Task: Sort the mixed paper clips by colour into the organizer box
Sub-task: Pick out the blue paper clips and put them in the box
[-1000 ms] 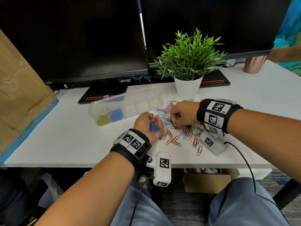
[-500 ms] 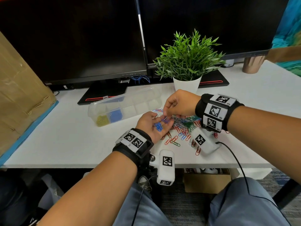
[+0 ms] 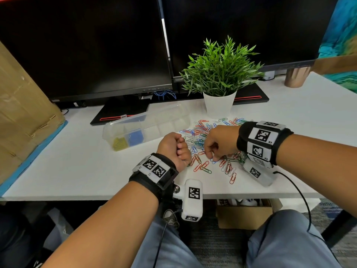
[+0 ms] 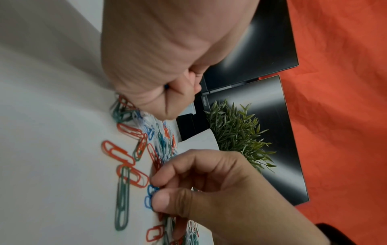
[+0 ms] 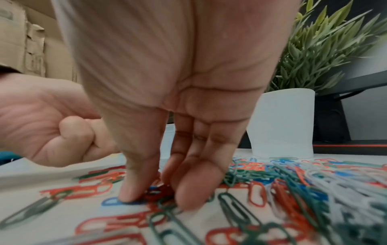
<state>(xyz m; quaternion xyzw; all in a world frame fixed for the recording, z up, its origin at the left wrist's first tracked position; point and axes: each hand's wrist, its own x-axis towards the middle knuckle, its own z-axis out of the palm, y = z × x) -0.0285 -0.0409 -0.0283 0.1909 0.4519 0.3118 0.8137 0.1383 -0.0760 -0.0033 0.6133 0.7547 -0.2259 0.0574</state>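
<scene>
White desk surface [image 3: 77, 167] fills the middle of the head view, with two dark monitors [image 3: 87, 45] along the top edge and brown cardboard [image 3: 19, 113] at the left edge. Small green potted plant in a white pot [image 3: 219, 105] stands upper centre-right, just behind a loose scatter of mixed paper clips, red, green, blue and white wire [image 3: 204, 144], spread across the centre of the frame. Clear plastic organizer box with divided compartments [image 3: 154, 122] lies left of the scatter, lid open; its lower-left end compartment holds yellow clips [image 3: 120, 144] and the next one holds blue clips [image 3: 135, 136]; the remaining compartments look bare. Left hand [image 3: 172, 149] sits at the left edge of the scatter, fingers curled into a fist; the left wrist view shows a speck of blue [image 4: 166, 86] between the folded fingers, but what it is cannot be made out. Right hand [image 3: 220, 144] is over the middle of the pile, fingers pointing down; in the right wrist view thumb and fingertips [image 5: 132, 190] are narrowed onto a single blue paper clip [image 5: 113, 201] lying on the desk, thumb pressing its end, beside a dark red clip [image 5: 159, 192]. Copper-coloured cup [image 3: 296, 77] stands at the upper right.
</scene>
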